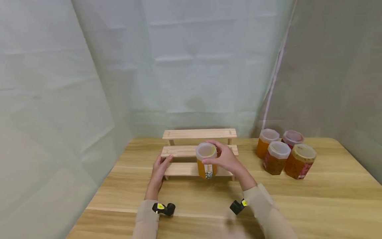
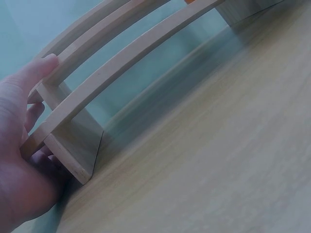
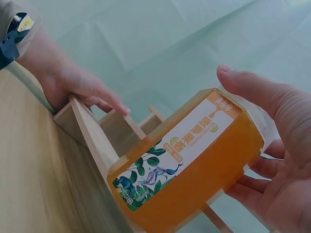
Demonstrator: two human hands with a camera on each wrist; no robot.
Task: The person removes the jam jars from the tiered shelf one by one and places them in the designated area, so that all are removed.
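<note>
A three-tier wooden stand (image 1: pixel 182 151) sits on the table, its steps rising toward the back. My left hand (image 1: pixel 159 170) holds the stand's left end; in the left wrist view the thumb lies along a step's edge and the other fingers go behind the end. My right hand (image 1: pixel 224 157) grips an orange jar (image 3: pixel 209 167) with a translucent lid, thumb on one side near the lid and fingers on the other. A white label with leaves faces outward. In the head view the jar overlaps the middle and bottom steps; whether it touches the wood, I cannot tell.
To the right of the stand several lidded jars stand grouped: an orange one (image 1: pixel 262 147), a dark red one (image 1: pixel 293 137), and two brownish ones (image 1: pixel 274 162) with pink labels. Pale cloth (image 1: pixel 194 73) hangs behind the wooden table (image 1: pixel 191 202) and along both sides.
</note>
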